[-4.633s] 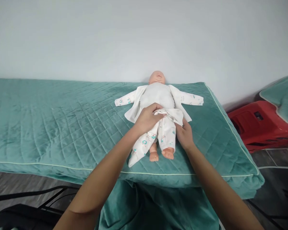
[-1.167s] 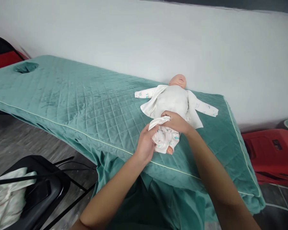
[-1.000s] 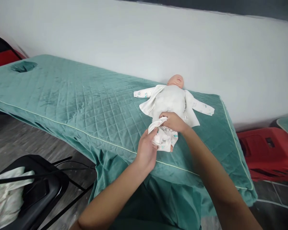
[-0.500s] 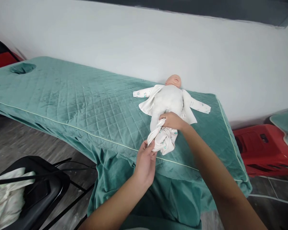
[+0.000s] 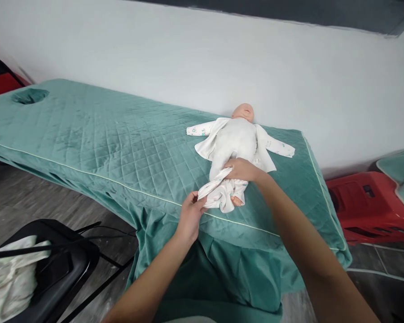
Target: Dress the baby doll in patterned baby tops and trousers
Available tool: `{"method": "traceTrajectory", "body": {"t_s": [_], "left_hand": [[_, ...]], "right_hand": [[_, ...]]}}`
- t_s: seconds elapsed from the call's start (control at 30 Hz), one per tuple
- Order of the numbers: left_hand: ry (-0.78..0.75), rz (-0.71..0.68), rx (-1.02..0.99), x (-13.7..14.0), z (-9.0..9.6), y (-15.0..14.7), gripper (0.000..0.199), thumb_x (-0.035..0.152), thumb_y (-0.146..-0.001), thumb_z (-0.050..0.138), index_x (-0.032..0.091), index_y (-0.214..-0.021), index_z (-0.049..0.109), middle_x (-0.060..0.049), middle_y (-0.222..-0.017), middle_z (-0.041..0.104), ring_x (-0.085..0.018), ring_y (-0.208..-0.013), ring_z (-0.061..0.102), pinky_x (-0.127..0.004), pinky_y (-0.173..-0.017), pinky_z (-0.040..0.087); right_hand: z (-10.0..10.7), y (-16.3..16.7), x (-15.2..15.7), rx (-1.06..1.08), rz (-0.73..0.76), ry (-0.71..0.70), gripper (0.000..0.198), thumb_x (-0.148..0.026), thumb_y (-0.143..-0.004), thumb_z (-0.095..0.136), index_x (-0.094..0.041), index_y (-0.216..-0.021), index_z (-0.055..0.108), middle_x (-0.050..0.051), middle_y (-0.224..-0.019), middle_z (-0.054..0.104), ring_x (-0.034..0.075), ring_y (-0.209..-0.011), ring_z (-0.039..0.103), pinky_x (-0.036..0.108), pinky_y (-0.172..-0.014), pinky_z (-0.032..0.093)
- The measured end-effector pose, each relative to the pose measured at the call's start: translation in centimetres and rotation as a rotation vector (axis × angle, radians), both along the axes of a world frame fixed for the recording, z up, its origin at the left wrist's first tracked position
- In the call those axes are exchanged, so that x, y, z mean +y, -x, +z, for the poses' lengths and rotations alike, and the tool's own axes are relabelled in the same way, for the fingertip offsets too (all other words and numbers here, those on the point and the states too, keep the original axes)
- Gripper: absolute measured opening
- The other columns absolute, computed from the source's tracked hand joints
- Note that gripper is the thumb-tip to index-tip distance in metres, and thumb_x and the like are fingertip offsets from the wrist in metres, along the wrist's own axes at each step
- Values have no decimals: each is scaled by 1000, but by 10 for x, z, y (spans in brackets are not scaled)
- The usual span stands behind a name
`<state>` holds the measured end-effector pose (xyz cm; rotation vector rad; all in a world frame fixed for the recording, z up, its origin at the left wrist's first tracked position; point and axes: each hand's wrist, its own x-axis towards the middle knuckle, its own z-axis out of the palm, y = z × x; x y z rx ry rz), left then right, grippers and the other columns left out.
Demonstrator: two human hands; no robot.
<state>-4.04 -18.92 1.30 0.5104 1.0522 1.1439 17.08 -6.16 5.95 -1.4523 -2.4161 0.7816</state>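
Observation:
A baby doll [image 5: 234,137] lies on its back on the green quilted bed, its arms spread in an open white printed jacket [image 5: 204,146]. White printed baby pants [image 5: 218,197] are bunched around its lower legs, and one foot [image 5: 236,201] shows at the cloth's lower end. My left hand [image 5: 190,215] pinches the left edge of the pants near the bed's front edge. Between the doll's legs, my right hand [image 5: 240,170] is closed on the upper part of the pants; its fingertips are partly hidden.
The green bed [image 5: 104,134] runs along a white wall and has a face hole [image 5: 30,95] at its far left. A black chair [image 5: 63,264] with white cloth [image 5: 10,278] stands at lower left. A red plastic chair [image 5: 370,206] is at right.
My left hand has moved left, stretching the pants' edge outward. The doll's foot has come into view at the cloth's end. My right hand stays nearly in place.

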Motion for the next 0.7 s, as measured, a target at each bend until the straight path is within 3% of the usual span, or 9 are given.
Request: {"method": "traceTrajectory", "body": {"t_s": [0.13,0.27,0.47,0.7], "left_hand": [[-23,-45,80,4,5,3,31,37,-70,82,17,-84,64,-1,-87,66,-14,-84,62,-28,-81,50],[-28,-99,-2,6,7,2,34,37,-68,84,15,-85,65,-2,-87,66,-15,-84,62,-28,-82,49],[-73,-195,24,21,5,5,33,35,-66,84,16,-86,65,0,-85,65,-13,-80,60,-26,-79,48],[-277,-337,199,58,3,19,22,31,-76,72,18,-92,65,1,-88,64,-14,-82,55,-24,-75,43]], "right_hand": [[-1,0,-2,18,-36,7,12,-32,-75,78,-22,-72,74,5,-80,73,23,-77,64,31,-70,43],[2,1,-4,102,-50,48,11,-30,-73,77,-20,-73,73,6,-85,73,24,-82,64,32,-74,43],[8,-3,-11,188,-63,106,21,-40,-74,70,-19,-79,69,3,-83,69,23,-84,62,31,-73,44],[7,-9,-14,317,-58,205,34,-48,-74,74,-17,-87,70,3,-90,67,22,-90,62,33,-81,46]]}}
